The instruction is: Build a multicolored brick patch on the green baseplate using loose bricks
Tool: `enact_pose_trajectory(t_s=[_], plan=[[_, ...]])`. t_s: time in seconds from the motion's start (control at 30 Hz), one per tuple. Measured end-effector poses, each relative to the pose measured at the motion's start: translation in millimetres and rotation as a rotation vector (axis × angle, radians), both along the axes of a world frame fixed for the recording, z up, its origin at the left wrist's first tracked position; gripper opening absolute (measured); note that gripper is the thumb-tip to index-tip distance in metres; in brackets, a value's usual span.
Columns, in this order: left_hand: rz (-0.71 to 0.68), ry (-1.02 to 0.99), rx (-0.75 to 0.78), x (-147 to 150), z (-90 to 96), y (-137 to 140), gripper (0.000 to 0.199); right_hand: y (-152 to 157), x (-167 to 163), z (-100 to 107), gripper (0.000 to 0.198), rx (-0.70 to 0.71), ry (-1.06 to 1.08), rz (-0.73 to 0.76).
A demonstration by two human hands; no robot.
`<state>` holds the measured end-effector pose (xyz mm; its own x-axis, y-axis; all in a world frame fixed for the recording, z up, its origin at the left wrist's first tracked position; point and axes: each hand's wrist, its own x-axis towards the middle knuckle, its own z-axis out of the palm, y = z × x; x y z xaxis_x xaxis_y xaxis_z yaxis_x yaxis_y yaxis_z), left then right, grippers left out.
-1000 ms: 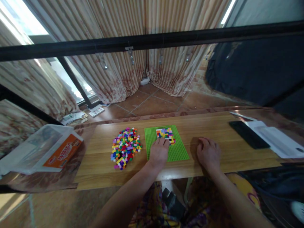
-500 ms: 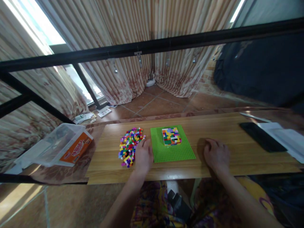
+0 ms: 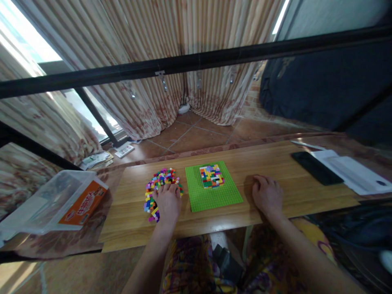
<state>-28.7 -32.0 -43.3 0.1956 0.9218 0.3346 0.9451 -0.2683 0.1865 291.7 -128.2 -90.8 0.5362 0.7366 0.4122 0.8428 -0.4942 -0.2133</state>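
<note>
Over the pile of small coloured toy bricks (image 3: 150, 192) is my left hand (image 3: 168, 202), its fingers apart and bent down onto the bricks. The hand covers part of the pile, and no single brick shows in its grasp. To its right lies a green studded baseplate (image 3: 214, 199). A low rectangular block of many-coloured bricks (image 3: 212, 176) sits on the baseplate's upper middle. My right hand (image 3: 267, 196) rests on the wood right of the baseplate, fingers curled under and closed. Whatever is beneath those fingers, if anything, is hidden.
The wooden table (image 3: 122, 216) carries a black phone-like slab (image 3: 317, 168) and white papers (image 3: 352, 173) at the right. A clear plastic box (image 3: 55, 196) with an orange label stands left of the table. A black metal rail (image 3: 214, 57) crosses beyond it.
My left hand has moved from the gap between pile and baseplate onto the bricks. The right hand keeps its place on the table. The whole view has shifted slightly.
</note>
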Motion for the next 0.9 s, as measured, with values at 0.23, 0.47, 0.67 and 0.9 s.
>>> enact_pose_trajectory(t_s=[0.23,0.47,0.67,0.9], plan=[[-0.34,-0.382,-0.097,31.3,-0.8,-12.0,0.02,1.4,-0.5,1.0,0.031,0.0,0.018,0.006],[-0.471,-0.474,-0.124,79.2,-1.0,-22.6,0.018,1.8,-0.9,1.2,0.03,0.004,0.042,0.003],[-0.445,-0.438,-0.041,94.6,0.4,-16.1,0.014,2.5,-3.3,4.7,0.031,0.002,0.064,-0.012],[-0.393,-0.454,-0.07,102.0,-3.9,-11.2,0.013,2.5,-3.7,5.6,0.031,0.013,0.07,-0.006]])
